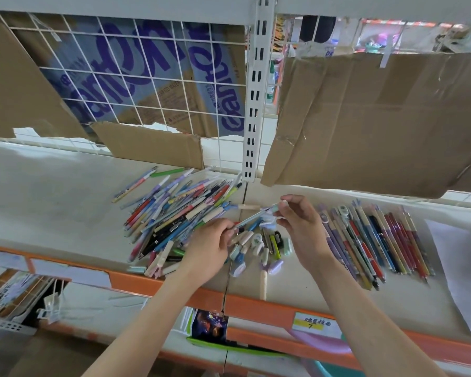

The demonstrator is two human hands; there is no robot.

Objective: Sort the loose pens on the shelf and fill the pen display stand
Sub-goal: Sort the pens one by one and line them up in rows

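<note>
We see left hand (211,242) and right hand (299,227) each pinching an end of one blue pen (252,219) above shelf (65,202), loose pile (174,210) left, sorted row (370,240) right

The pens (174,213) I'm sorting look like smooth, faintly glossy plastic. The shelf (52,191) beneath them is matt painted metal, its upright (253,104) slotted white metal, and behind hangs rough, torn brown cardboard (378,118).

Torn cardboard (378,118) hangs behind; white wire grid (136,85) left; price label (314,323) below.
</note>
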